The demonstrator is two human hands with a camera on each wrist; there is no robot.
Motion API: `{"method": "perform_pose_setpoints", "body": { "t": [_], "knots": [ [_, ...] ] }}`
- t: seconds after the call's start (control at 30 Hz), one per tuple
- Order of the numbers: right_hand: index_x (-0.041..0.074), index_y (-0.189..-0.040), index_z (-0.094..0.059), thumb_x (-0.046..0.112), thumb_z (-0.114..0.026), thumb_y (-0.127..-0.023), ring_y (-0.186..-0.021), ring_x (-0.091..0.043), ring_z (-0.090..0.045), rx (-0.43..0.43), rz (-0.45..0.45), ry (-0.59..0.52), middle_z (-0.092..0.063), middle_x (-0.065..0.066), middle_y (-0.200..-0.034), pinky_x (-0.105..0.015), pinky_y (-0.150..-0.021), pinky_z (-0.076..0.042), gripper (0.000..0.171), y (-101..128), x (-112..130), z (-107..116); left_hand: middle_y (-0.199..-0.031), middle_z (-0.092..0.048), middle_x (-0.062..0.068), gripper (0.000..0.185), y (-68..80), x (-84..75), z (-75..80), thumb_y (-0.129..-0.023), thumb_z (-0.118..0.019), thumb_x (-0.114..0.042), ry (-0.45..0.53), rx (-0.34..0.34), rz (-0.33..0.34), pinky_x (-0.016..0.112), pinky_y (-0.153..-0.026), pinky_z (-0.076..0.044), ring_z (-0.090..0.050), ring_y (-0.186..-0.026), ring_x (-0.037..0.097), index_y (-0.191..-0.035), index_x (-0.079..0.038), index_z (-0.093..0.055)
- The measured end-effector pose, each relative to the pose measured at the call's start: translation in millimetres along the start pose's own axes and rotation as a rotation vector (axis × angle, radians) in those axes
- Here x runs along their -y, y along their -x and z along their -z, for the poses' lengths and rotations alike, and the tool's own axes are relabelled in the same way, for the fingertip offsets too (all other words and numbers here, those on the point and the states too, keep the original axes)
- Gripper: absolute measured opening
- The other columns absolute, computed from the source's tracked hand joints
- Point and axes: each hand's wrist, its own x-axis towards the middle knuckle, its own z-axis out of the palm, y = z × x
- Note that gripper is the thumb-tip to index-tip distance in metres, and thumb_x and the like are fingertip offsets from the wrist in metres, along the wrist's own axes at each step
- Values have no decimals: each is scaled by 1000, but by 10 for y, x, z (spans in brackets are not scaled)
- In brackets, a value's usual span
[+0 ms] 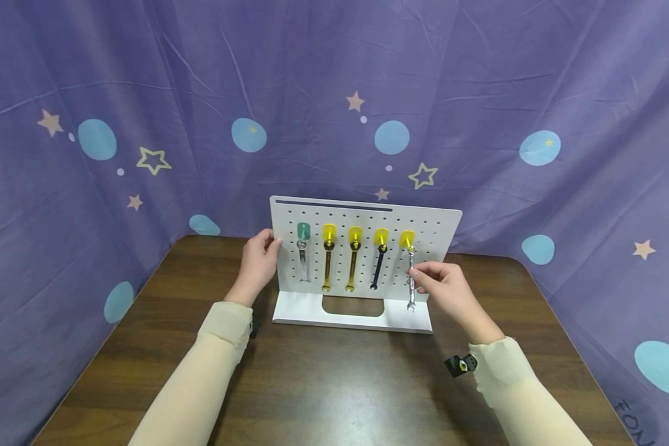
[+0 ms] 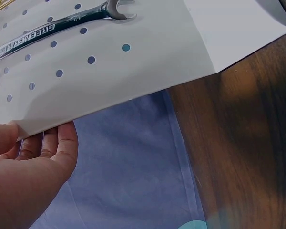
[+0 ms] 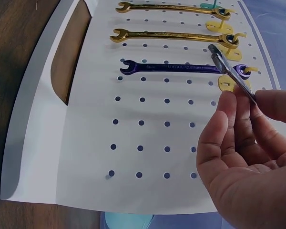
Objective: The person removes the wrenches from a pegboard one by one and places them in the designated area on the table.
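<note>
A white pegboard (image 1: 368, 212) stands on the table, tilted back. My left hand (image 1: 258, 263) grips its left edge, thumb on the front and fingers behind. At the right side, my right hand (image 1: 446, 288) pinches a silver combination wrench (image 1: 411, 296) between thumb and fingers; its upper end overlaps the rightmost yellow hook (image 1: 407, 239) in the head view. A purple wrench (image 3: 181, 68) hangs to the left of it. Two gold wrenches (image 1: 327, 266) hang further left. On the green hook (image 1: 303, 230) at the far left hangs another silver wrench (image 2: 57, 28).
The board's base (image 1: 298, 308) has a cut-out in its middle and sits on a brown wooden table (image 1: 334, 378). Close behind the table hangs a purple curtain (image 1: 312, 80) with stars and blue dots. A small black device (image 1: 460, 365) is on the right wrist.
</note>
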Motion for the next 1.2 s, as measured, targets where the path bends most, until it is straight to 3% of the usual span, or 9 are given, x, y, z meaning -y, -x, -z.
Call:
{"method": "perform_pose_setpoints", "body": {
  "t": [0.37, 0.57, 0.73, 0.83, 0.97, 1.2],
  "knots": [
    [-11, -109, -71, 9, -67, -99, -77, -21, -67, 5, 3, 17, -71, -23, -96, -37, -73, -58, 22, -21, 0, 5, -108, -67, 22, 16, -3, 9, 1, -107, -53, -9, 3, 0, 0, 47, -80, -51, -62, -97, 33, -107, 4, -63],
    [-15, -108, -69, 3, -65, -99, -77, -27, -67, 7, 5, 37, -69, -24, -92, -37, -71, -58, 20, -37, 15, 9, -111, -67, 23, 17, 0, 2, -4, -107, -52, -9, 3, 3, 8, 47, -81, -52, -63, -100, 34, -109, 4, -63],
    [-10, -107, -72, 9, -68, -99, -76, -22, -67, -3, 13, 35, -71, -19, -91, -31, -70, -57, 21, -18, 17, 10, -110, -68, 23, 16, -2, 5, -1, -107, -53, -8, 2, -2, 1, 46, -80, -51, -62, -97, 33, -107, 4, -63],
    [-8, -106, -73, 13, -69, -99, -76, -20, -67, -5, 19, 34, -71, -18, -90, -33, -71, -58, 22, -14, 11, 12, -109, -68, 23, 15, -1, 2, -1, -106, -54, -7, 4, -5, -1, 47, -81, -51, -62, -97, 33, -107, 5, -63],
    [-7, -108, -73, 15, -69, -99, -77, -24, -68, -6, 4, 48, -71, -17, -93, -38, -72, -58, 24, -2, 2, 21, -109, -68, 23, 15, 0, 1, -3, -106, -54, -7, 6, -4, 1, 46, -81, -51, -62, -97, 33, -106, 5, -63],
    [-11, -111, -71, 10, -67, -100, -82, -41, -68, -10, -24, 62, -71, -19, -93, -33, -70, -57, 24, 56, 88, 18, -108, -67, 23, 15, 0, 7, 5, -106, -53, -8, 2, -3, -9, 46, -79, -51, -61, -95, 33, -106, 4, -63]
  ]
}}
